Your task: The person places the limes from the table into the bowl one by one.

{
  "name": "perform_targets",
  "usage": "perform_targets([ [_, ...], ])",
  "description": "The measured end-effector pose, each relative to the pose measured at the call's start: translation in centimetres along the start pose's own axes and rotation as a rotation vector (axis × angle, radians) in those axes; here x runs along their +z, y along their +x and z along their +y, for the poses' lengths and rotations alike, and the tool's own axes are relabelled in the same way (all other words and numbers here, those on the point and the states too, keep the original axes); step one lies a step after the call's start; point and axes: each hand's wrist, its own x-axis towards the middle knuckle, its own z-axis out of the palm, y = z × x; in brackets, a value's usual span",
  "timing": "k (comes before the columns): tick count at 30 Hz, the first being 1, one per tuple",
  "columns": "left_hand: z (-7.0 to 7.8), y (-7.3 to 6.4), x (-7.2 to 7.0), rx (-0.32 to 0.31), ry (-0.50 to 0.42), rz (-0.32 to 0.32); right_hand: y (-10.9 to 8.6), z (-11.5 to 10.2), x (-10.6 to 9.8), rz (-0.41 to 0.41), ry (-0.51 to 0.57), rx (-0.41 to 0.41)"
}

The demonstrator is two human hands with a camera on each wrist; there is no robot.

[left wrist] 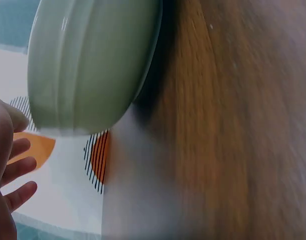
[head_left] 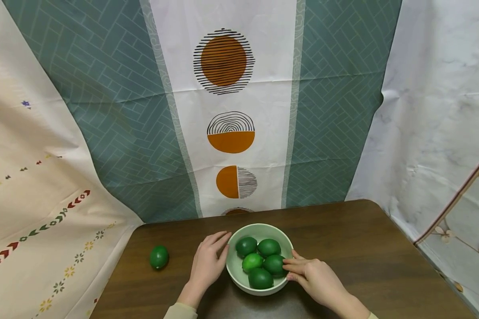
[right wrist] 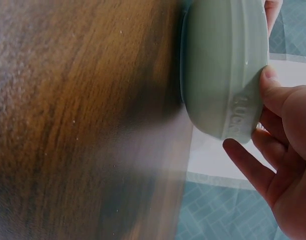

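A pale green bowl (head_left: 259, 291) holds several dark green limes (head_left: 261, 278) and a smaller, brighter lime (head_left: 252, 262). My left hand (head_left: 210, 258) is at the bowl's left rim, fingers extended and nothing in its grasp. The left wrist view shows its thumb (left wrist: 15, 117) close to the rim. At the right side, my right hand (head_left: 317, 279) reaches over the rim, fingertips at the rightmost dark lime (head_left: 274, 265). Its thumb (right wrist: 270, 80) lies at the rim in the right wrist view, while one finger extends along the outer wall; the other fingertips are partly hidden behind the bowl.
One more dark green lime (head_left: 159, 257) lies on the brown wooden table (head_left: 343, 239), left of the left hand. A patterned curtain (head_left: 239, 177) hangs behind the table's far edge. Cream cloth (head_left: 32, 177) drapes at the left, and white cloth (head_left: 435, 110) at the right.
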Motion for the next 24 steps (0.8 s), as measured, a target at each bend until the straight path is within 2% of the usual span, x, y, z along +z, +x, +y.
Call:
perform_targets([
  [10, -2.3, -1.8, -2.0, -0.086, 0.022, 0.044, 0.0, 0.0, -0.1, -0.008, 0.012, 0.009],
  [17, -3.6, -3.0, -3.8, -0.098, 0.044, 0.061, 0.0, 0.1, 0.0, -0.006, 0.005, -0.004],
  [24, -4.3, -3.8, -5.2, -0.129, 0.064, 0.049, -0.1, 0.1, 0.1, -0.005, 0.009, -0.004],
])
